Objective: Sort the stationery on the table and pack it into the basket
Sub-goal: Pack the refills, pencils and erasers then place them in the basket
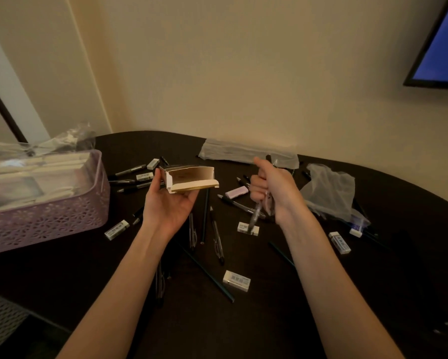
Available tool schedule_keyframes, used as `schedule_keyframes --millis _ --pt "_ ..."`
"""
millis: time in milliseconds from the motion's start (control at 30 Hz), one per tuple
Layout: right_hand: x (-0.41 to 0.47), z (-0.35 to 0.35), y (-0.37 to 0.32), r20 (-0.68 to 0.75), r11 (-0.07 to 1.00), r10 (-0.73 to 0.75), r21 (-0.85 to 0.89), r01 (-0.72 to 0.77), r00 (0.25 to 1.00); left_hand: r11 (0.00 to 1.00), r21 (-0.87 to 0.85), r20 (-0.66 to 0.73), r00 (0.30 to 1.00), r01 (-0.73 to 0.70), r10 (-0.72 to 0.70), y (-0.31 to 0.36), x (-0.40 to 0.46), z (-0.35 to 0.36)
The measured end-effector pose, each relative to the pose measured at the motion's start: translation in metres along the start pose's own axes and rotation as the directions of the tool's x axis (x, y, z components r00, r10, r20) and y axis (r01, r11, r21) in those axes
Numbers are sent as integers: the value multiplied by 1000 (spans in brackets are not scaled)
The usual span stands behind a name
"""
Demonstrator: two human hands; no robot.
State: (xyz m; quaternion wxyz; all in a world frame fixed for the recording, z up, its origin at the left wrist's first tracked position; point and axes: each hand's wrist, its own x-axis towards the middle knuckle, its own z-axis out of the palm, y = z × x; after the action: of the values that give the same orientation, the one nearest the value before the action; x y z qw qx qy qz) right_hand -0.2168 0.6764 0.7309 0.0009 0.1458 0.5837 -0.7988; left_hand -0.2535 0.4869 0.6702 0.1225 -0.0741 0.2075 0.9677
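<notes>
My left hand [170,203] holds an open, torn cardboard box [192,178] above the dark table [269,320], palm up. My right hand [272,189] grips a clear pen [256,212] in a fist, its lower end pointing down toward a white eraser [248,228]. A purple lattice basket [49,216] stands at the left, with white packets and plastic inside. Several pens, pencils and erasers lie scattered on the table between and below my hands, among them an eraser [236,280] near the front and a lilac eraser [236,191].
Crumpled clear plastic bags lie at the back [246,152] and on the right [331,193]. A wall runs close behind the table. A screen [440,47] hangs at the upper right. A white woven bin [0,320] shows at the lower left, below the table edge.
</notes>
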Motion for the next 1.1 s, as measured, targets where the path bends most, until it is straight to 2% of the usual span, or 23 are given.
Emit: schedule_keyframes --millis 67,167,300,433,533,600,667,833,1000,1100 --pt "0 5 3 -46 997 8 82 -4 999 1000 -3 -6 1000 2 -2 0 -1 0" --pt "-2 11 6 -161 993 -118 -13 117 980 1000 -8 -12 1000 -12 11 1 -1 -1" --pt "-5 11 4 -252 982 -163 54 182 954 1000 22 -26 999 -21 22 1 1 -2" --pt "-9 12 1 -168 974 -209 50 220 963 997 63 -46 998 -40 43 0 1 -2" --pt "-13 14 0 -69 951 -249 172 258 966 970 149 -56 977 -193 204 2 3 -5" --pt "-14 16 0 -60 936 -270 217 277 961 912 236 -43 934 -336 355 5 6 -9" --pt "-14 16 -1 -74 929 -281 230 290 957 881 259 -43 907 -395 419 8 5 -11" --pt "-15 15 -1 -99 934 -298 172 312 949 872 297 -39 908 -389 418 5 6 -10" --pt "-16 18 2 -73 956 -292 -52 289 954 886 268 -43 913 -380 405 3 8 -11" --pt "-18 23 6 -49 958 -271 -108 265 961 892 267 -52 918 -366 392 2 10 -13"
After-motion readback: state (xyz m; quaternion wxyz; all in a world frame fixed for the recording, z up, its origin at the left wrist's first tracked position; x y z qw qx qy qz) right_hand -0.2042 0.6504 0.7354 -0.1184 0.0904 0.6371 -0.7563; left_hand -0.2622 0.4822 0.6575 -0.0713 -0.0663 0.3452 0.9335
